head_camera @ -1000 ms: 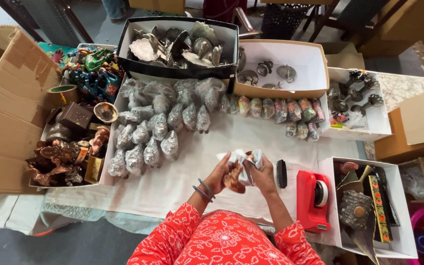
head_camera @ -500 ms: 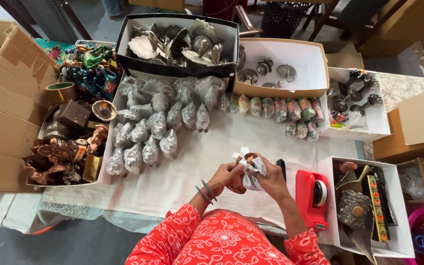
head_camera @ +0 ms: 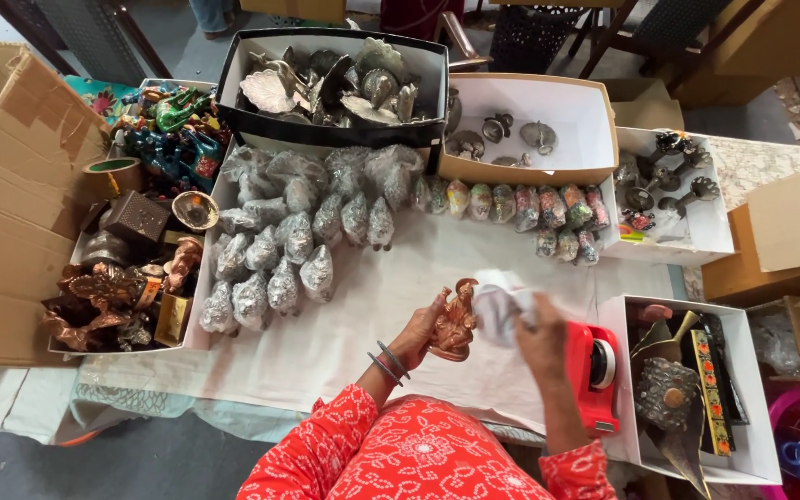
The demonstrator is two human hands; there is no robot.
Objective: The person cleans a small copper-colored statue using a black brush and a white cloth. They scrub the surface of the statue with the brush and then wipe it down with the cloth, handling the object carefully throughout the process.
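Between hands (head_camera: 483, 329), coppery figurine (head_camera: 456, 321), crumpled white wrap (head_camera: 502, 306)

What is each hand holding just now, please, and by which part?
The left hand grips a copper figurine by its lower side. The right hand holds white wrapping, bunched at its edge.

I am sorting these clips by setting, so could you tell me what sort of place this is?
Probably a handicraft packing table: rows of plastic-wrapped figurines, a red tape dispenser, open boxes of metal ornaments, and the left hand holding a copper figurine.
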